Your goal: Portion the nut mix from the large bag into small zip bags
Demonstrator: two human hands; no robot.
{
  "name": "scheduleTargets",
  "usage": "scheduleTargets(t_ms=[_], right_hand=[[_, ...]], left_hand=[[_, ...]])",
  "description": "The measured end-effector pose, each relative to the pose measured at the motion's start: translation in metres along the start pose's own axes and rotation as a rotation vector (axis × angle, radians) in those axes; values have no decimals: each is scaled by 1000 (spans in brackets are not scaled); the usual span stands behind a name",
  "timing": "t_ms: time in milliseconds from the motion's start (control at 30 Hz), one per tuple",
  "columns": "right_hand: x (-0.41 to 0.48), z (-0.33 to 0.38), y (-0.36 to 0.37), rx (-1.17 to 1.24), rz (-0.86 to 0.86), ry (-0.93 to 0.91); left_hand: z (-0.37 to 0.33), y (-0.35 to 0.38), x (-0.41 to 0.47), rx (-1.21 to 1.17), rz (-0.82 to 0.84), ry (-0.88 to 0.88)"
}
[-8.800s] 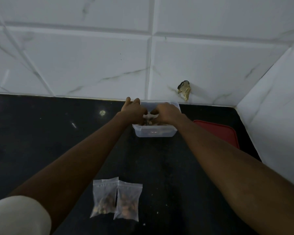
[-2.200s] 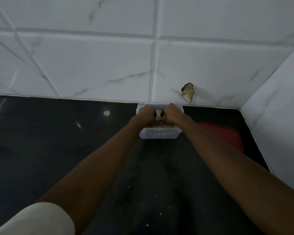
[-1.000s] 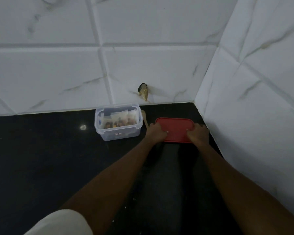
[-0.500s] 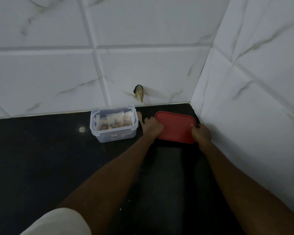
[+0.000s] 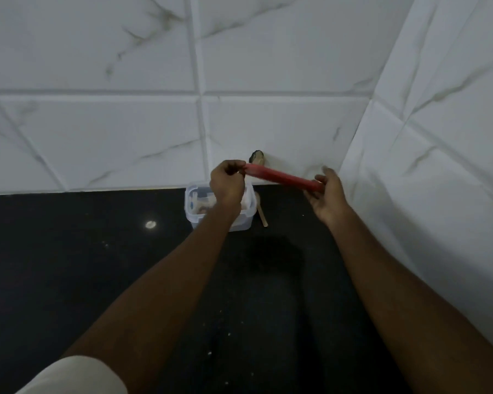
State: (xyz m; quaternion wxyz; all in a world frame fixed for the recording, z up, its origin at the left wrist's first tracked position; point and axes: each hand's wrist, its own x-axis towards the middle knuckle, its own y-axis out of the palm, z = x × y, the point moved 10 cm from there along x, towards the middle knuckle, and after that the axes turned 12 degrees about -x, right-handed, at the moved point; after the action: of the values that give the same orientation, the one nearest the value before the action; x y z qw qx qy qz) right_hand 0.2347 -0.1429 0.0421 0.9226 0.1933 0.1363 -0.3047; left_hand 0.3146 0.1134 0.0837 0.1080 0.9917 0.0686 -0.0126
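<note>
The left hand pinches one end of the red lid and the right hand grips the other. It hangs in the air by the clear box at 12 o'clock, likely to cover the small zip bags inside.

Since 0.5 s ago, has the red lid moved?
Yes. The red lid has risen off the black counter. The left hand and right hand hold its ends in the air, shifted left toward the clear container.

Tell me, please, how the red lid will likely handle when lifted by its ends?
Probably stiff: the red lid spans straight between left hand and right hand without sagging. Likely light: held only at its ends.
</note>
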Motion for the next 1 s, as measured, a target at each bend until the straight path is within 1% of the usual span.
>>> scheduleTargets(t_ms=[33, 133, 200, 267, 367, 533, 600, 700, 767, 900, 1000], right_hand=[[-3, 3, 14, -16, 24, -23], [-12, 3, 60, -174, 96, -91], [-21, -5, 87, -270, 148, -109], [-28, -20, 112, -316, 240, -102], [-25, -42, 137, -431, 328, -114], [-10, -62, 142, -724, 318, -180], [-9, -67, 141, -831, 308, -202], [-6, -75, 142, -954, 303, -234], [-3, -76, 144, -1038, 283, -275], [2, -70, 158, -1205, 253, -386], [4, -64, 165, -1337, 247, -475]], left_hand=[[-5, -11, 2, -72, -14, -30], [-9, -48, 11, -349, -76, -173], [-7, -69, 12, -489, -78, -238], [-5, -88, 17, -388, -51, -221], [5, -110, 26, -101, -16, -168], [18, -116, 33, 290, 115, 2], [28, -117, 33, 395, 120, 38], [32, -116, 34, 458, 90, 102], [31, -115, 38, 453, 70, 139], [30, -115, 41, 465, 50, 196], [30, -115, 45, 502, 53, 202]])
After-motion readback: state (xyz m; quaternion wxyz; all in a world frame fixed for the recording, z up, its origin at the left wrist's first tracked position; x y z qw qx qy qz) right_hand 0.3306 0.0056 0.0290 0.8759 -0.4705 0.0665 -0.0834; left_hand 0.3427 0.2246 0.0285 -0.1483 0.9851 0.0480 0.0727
